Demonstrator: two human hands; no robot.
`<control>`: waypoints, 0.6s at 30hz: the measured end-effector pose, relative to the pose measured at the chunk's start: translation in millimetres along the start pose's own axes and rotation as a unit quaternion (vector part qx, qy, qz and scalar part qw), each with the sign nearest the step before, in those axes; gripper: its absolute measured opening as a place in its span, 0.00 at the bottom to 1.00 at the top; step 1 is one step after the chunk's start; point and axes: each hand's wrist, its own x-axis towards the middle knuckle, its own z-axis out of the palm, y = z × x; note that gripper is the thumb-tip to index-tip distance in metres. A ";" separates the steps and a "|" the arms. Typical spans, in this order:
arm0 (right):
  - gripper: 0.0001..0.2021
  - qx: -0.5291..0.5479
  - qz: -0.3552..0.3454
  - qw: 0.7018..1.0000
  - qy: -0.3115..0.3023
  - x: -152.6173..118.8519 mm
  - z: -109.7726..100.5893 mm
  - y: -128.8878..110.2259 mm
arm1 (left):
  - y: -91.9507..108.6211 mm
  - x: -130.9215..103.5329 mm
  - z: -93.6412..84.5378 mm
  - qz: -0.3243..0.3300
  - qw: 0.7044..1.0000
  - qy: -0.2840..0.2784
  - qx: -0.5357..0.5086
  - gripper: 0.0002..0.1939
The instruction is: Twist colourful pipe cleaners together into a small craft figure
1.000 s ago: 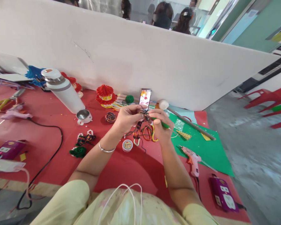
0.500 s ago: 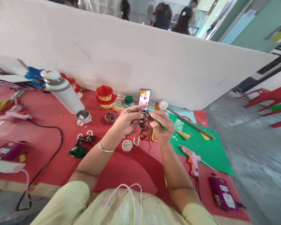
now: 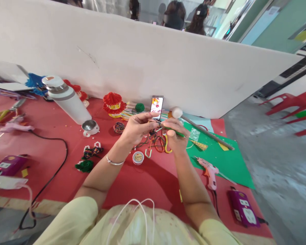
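My left hand (image 3: 133,131) is closed, pinching a small crochet piece of dark multicoloured yarn (image 3: 153,135) between thumb and fingers. In my right hand (image 3: 177,143) is a green crochet hook (image 3: 180,134), its tip meeting the yarn at my left fingertips. Fingers cover part of the stitches. Under the hands lie a red loop (image 3: 159,144), a curved yellow piece (image 3: 167,145) and a bent pale green piece (image 3: 148,153). A phone (image 3: 157,106) with a lit screen leans upright just beyond. A multicoloured yarn ball (image 3: 119,127) rests left of my hands.
A white flask (image 3: 67,102) and its cup (image 3: 90,127) stand left. Nearer are a round tub (image 3: 138,158) and green yarn (image 3: 84,166). On the right are a pink glue gun (image 3: 209,173), a stick (image 3: 209,132) and a purple power box (image 3: 243,208). A white partition (image 3: 142,58) bounds the back.
My right hand has tilted, and the hook lies flatter across it. The crochet piece hangs less visibly, exposing the red loop below. The view has shifted slightly.
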 end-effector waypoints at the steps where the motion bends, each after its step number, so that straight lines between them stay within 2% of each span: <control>1: 0.13 0.014 0.002 1.000 -0.006 0.7 -1.0 0.4 | 0.8 0.3 -1.3 -0.017 1.000 -0.010 -0.002 0.18; 5: 0.14 0.021 -0.008 0.998 -0.055 6.0 -9.0 -1.4 | 5.8 2.0 -9.6 -0.083 0.995 -0.050 0.001 0.17; 8: 0.14 0.000 -0.025 0.996 -0.083 10.7 -14.3 -6.8 | 10.4 2.8 -14.7 -0.079 0.996 -0.038 0.023 0.18; 12: 0.14 -0.023 -0.050 0.995 -0.088 15.3 -16.9 -13.3 | 14.6 2.5 -16.5 -0.070 0.997 -0.017 0.035 0.17; 18: 0.15 -0.027 -0.070 0.989 -0.125 19.5 -23.8 -14.8 | 18.5 1.8 -16.8 -0.072 0.994 -0.018 0.077 0.16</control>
